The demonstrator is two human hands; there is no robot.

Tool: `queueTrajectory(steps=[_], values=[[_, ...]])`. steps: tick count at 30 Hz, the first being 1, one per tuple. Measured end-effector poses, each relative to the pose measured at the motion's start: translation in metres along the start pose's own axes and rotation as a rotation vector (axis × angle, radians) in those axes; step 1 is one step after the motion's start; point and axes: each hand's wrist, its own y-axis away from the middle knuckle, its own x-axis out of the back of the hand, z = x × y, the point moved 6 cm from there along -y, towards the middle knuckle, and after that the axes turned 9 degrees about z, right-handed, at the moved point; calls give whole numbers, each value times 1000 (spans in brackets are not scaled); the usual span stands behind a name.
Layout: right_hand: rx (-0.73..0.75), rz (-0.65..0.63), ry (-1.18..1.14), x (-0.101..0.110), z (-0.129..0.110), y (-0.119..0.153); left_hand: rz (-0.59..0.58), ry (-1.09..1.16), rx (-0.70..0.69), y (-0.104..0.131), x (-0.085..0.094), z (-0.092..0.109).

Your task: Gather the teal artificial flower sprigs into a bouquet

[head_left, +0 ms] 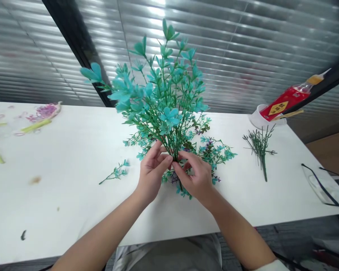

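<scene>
A bushy bunch of artificial teal flowers (pixel 169 98) stands upright above the white table, its green stems gathered at the base. My left hand (pixel 151 171) pinches the stems from the left, thumb at the front. From the right, the thumb and fingers of my right hand (pixel 196 174) close on the same stem base. Behind and below the hands lie more teal sprigs (pixel 219 150) mixed with small purple ones, partly covered by my hands. To the left of my left hand rests a single loose teal sprig (pixel 117 173).
A bare green stem bunch (pixel 261 150) lies at the right, near a white tub (pixel 258 118) with a tilted red bottle (pixel 288 99). Eyeglasses (pixel 324 188) sit by the right edge. Pinkish-purple flower scraps (pixel 43 114) lie far left. Window blinds (pixel 237 56) rise behind the table (pixel 81 150).
</scene>
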Motion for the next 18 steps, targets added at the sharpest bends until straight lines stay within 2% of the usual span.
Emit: queueTrajectory(steps=[3, 6, 9, 13, 18], values=[[4, -7, 15, -3, 0, 2, 75, 3, -97, -4, 8, 0], [-5, -15, 16, -5, 1, 2, 35, -34, -164, -5, 6, 3], [-100, -43, -18, -6, 6, 2, 13, -67, -163, -4, 3, 4], [-268, -93, -111, -10, 14, 4, 49, -119, -137, -2, 4, 6], [-301, -96, -134, -12, 17, 9, 82, -157, -156, -2, 4, 9]])
